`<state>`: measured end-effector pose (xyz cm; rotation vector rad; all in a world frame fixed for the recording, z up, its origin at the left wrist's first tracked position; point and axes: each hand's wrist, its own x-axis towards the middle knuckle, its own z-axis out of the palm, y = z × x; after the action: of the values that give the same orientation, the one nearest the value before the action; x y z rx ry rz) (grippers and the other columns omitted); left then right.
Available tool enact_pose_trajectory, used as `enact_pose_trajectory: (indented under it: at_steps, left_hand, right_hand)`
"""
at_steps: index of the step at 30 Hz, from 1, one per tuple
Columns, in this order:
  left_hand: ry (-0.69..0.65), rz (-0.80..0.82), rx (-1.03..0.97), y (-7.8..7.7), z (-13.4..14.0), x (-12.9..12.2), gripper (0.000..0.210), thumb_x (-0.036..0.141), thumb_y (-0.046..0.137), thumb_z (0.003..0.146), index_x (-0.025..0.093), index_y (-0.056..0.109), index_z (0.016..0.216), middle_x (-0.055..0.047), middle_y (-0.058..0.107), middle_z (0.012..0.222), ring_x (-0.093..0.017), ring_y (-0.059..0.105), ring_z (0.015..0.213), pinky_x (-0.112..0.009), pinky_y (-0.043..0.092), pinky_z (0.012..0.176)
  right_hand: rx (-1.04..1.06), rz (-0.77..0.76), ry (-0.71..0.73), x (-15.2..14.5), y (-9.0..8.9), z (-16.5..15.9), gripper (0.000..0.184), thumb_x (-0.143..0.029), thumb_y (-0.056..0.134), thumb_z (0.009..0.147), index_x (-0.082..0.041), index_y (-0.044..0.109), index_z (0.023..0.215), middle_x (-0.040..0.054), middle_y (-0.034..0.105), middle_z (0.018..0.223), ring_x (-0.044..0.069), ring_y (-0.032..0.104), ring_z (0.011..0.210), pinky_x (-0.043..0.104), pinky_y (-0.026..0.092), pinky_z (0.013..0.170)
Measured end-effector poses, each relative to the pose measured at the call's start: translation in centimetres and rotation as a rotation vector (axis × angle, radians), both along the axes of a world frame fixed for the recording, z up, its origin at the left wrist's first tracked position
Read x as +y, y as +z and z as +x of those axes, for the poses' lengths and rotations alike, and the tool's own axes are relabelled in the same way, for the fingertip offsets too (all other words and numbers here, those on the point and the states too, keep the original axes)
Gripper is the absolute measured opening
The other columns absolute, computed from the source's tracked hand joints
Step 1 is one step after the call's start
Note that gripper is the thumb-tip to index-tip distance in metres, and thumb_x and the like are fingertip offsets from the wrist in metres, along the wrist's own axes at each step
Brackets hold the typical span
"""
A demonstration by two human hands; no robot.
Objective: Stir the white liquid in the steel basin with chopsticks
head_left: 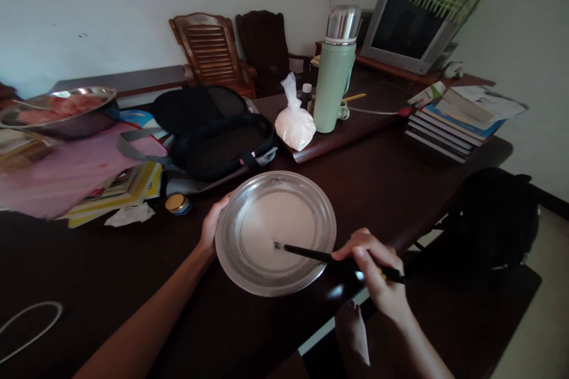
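Note:
A shallow round metal basin (326,219) with a wide rim holds a pale, milky liquid (271,219). My left hand (214,222) is closed on its left rim, the fingers partly hidden behind the edge. Black chopsticks (306,251) are in my right hand (373,266), held at the lower right over the rim. Their tips, coated in white, touch or dip into the liquid near the middle. Beyond the basin stands a knotted clear plastic bag of white powder (296,124), beside a tall green thermos (333,83) with a steel cap.
An open black case (217,142) lies behind my left hand, near a small gold-lidded jar (178,204). At the far left sits a metal bowl of reddish food (66,109). Stacked books (453,124) occupy the right side, with a black bag (493,219) below the table edge.

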<state>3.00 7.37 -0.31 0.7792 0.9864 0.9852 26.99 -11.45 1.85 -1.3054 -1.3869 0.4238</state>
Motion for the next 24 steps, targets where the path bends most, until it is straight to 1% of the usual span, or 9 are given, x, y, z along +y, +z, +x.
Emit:
enact_pose_trajectory:
  at_steps: [2, 4, 7, 9, 11, 13, 18, 22, 24]
  left_hand:
    - [0.005, -0.002, 0.004, -0.05, 0.05, 0.02, 0.023, 0.037, 0.068, 0.067, 0.022, 0.071, 0.084, -0.003, 0.074, 0.08, -0.03, 0.067, 0.098, -0.036, 0.055, 0.08]
    - [0.005, -0.005, -0.001, -0.09, 0.08, 0.02, 0.022, 0.037, 0.068, 0.067, 0.022, 0.071, 0.083, -0.003, 0.074, 0.079, -0.031, 0.067, 0.098, -0.036, 0.055, 0.08]
    - [0.0, -0.012, -0.007, -0.12, 0.05, -0.02, 0.021, 0.037, 0.068, 0.067, 0.023, 0.071, 0.082, -0.003, 0.074, 0.08, -0.032, 0.067, 0.099, -0.037, 0.055, 0.081]
    - [-0.001, -0.006, -0.004, -0.09, 0.03, -0.04, 0.021, 0.037, 0.069, 0.067, 0.022, 0.071, 0.082, -0.003, 0.074, 0.08, -0.032, 0.067, 0.099, -0.037, 0.055, 0.081]
    - [-0.002, 0.006, -0.003, -0.04, 0.05, -0.06, 0.022, 0.037, 0.07, 0.066, 0.022, 0.071, 0.083, -0.003, 0.074, 0.08, -0.032, 0.066, 0.099, -0.036, 0.055, 0.081]
    - [-0.012, 0.012, -0.011, 0.02, 0.08, -0.09, 0.025, 0.038, 0.07, 0.066, 0.022, 0.071, 0.085, -0.003, 0.074, 0.081, -0.032, 0.066, 0.1, -0.035, 0.055, 0.081]
    - [-0.002, 0.0, -0.01, -0.06, 0.06, -0.06, 0.025, 0.037, 0.069, 0.067, 0.021, 0.071, 0.086, -0.003, 0.074, 0.083, -0.03, 0.066, 0.099, -0.036, 0.054, 0.082]
    - [0.009, 0.007, 0.009, -0.21, 0.0, 0.02, 0.025, 0.037, 0.07, 0.066, 0.021, 0.071, 0.085, -0.003, 0.074, 0.081, -0.03, 0.067, 0.098, -0.035, 0.054, 0.082]
    - [0.015, 0.005, 0.006, -0.22, 0.01, 0.01, 0.026, 0.038, 0.071, 0.065, 0.021, 0.072, 0.085, -0.003, 0.074, 0.081, -0.03, 0.067, 0.097, -0.034, 0.054, 0.08]
  right_hand:
    - [-0.071, -0.009, 0.034, 0.18, -0.04, -0.07, 0.021, -0.021, 0.05, 0.096, -0.024, 0.071, 0.092, 0.0026, 0.073, 0.08, 0.019, 0.064, 0.073, 0.035, 0.046, 0.07]
    - [-0.085, 0.006, -0.036, 0.16, -0.1, 0.05, 0.02, -0.02, 0.052, 0.095, -0.025, 0.071, 0.092, 0.0021, 0.073, 0.081, 0.018, 0.064, 0.075, 0.035, 0.046, 0.072]
    - [0.016, 0.029, -0.14, -0.16, 0.02, 0.26, 0.025, -0.021, 0.048, 0.097, -0.025, 0.069, 0.084, 0.0009, 0.07, 0.075, 0.017, 0.06, 0.072, 0.032, 0.044, 0.066]
    - [0.055, 0.017, -0.091, -0.25, 0.16, 0.17, 0.028, -0.022, 0.046, 0.098, -0.024, 0.068, 0.081, 0.001, 0.069, 0.072, 0.017, 0.059, 0.07, 0.031, 0.044, 0.064]
    - [0.02, -0.016, 0.006, -0.14, 0.16, -0.03, 0.026, -0.022, 0.047, 0.097, -0.024, 0.07, 0.084, 0.0015, 0.07, 0.074, 0.018, 0.06, 0.07, 0.033, 0.045, 0.065]
    - [-0.037, -0.028, 0.027, -0.02, -0.05, -0.09, 0.022, -0.022, 0.05, 0.096, -0.024, 0.071, 0.089, 0.002, 0.073, 0.079, 0.018, 0.062, 0.072, 0.035, 0.046, 0.07]
    - [0.073, 0.02, -0.145, -0.39, -0.6, 0.21, 0.028, -0.024, 0.048, 0.097, -0.024, 0.07, 0.081, 0.0025, 0.07, 0.073, 0.018, 0.06, 0.07, 0.034, 0.045, 0.067]
    - [0.014, -0.019, -0.002, -0.18, -0.38, -0.08, 0.026, -0.024, 0.048, 0.097, -0.024, 0.071, 0.084, 0.0028, 0.071, 0.074, 0.018, 0.06, 0.07, 0.034, 0.046, 0.065]
    - [-0.049, -0.019, 0.011, 0.01, -0.34, -0.1, 0.022, -0.023, 0.051, 0.096, -0.024, 0.072, 0.089, 0.0026, 0.072, 0.078, 0.018, 0.062, 0.072, 0.034, 0.046, 0.068]
